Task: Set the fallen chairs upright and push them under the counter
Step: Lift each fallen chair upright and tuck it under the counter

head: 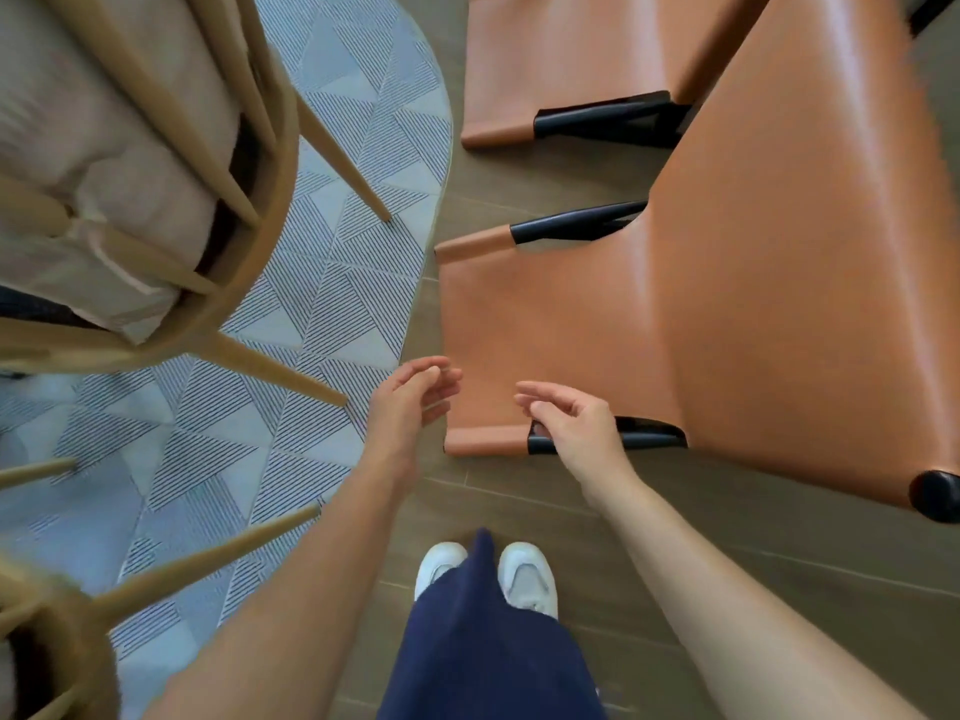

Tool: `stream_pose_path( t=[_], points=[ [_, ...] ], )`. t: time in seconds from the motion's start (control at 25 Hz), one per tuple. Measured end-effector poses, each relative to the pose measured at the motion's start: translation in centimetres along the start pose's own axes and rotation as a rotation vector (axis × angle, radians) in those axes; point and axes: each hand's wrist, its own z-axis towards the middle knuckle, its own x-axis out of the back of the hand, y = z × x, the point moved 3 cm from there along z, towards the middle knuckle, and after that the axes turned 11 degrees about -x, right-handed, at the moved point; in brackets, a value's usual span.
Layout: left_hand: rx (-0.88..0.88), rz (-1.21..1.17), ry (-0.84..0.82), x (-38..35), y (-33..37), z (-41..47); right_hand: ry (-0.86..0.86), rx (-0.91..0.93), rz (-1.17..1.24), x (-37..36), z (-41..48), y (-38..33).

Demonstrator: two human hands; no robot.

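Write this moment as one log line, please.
phase: pre-grasp | left hand: open, beside backrest edge | right hand: open, at black frame | near leather chair: on floor, not lifted | far leather chair: on floor

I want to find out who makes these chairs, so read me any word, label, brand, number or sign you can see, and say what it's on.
No readable text anywhere in this view.
Nearer leather chair: plain tan surface, black frame, no label showing.
Farther leather chair: none showing.
Wooden chair: none.
Rug: striped triangle pattern only.
White shoes: no logo visible.
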Motion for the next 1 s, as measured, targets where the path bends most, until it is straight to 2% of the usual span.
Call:
stream_pose_path(
  t=[0.28, 0.48, 0.64, 0.76, 1.0],
  points=[
    [-0.027, 0.075, -0.017, 1.7, -10.8, 11.9, -0.068, 0.128, -0.247, -5.2, 14.6, 6.8],
    [-0.063, 0.187, -0.046, 2.2, -17.0, 18.6, -0.079, 0.290, -0.587, -8.5, 22.7, 10.2],
    [-0.090, 0.247, -0.054, 2.8, -19.5, 22.0, -0.129, 0.420, -0.783, -10.7, 26.1, 10.7],
    [-0.092, 0.251, -0.052, 3.4, -21.1, 24.2, -0.152, 0.541, -1.016, -12.5, 28.3, 11.8],
    [-0.017, 0.188, -0.033, 4.1, -23.1, 27.5, -0.189, 0.726, -1.328, -15.2, 31.4, 13.1]
  ],
)
